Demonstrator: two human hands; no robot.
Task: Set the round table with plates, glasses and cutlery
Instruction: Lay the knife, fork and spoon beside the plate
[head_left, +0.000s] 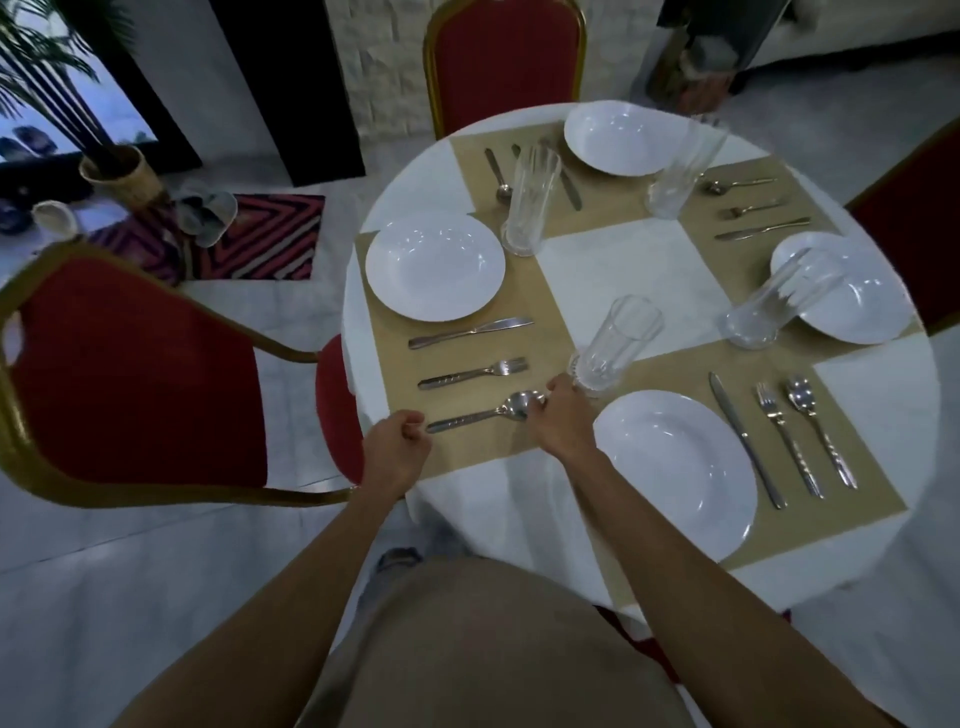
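Note:
The round white table (597, 260) carries several tan placemats, each with a white plate, a glass and cutlery. On the near-left placemat (395, 358) lie a plate (435, 265), a knife (470, 331), a fork (472, 372) and a spoon (480, 414). My right hand (553, 415) pinches the spoon's bowl end. My left hand (397, 439) sits with curled fingers at the tip of the spoon's handle; contact is unclear. A tall glass (615, 345) stands just beyond my right hand. The nearest plate (675, 467) lies to the right.
Red chairs with gold frames stand at the left (130, 374), the far side (506, 62) and the right edge (914, 218). A striped rug (249, 236), shoes and a potted plant (122, 174) are on the floor at left. Three other glasses stand near the table's middle.

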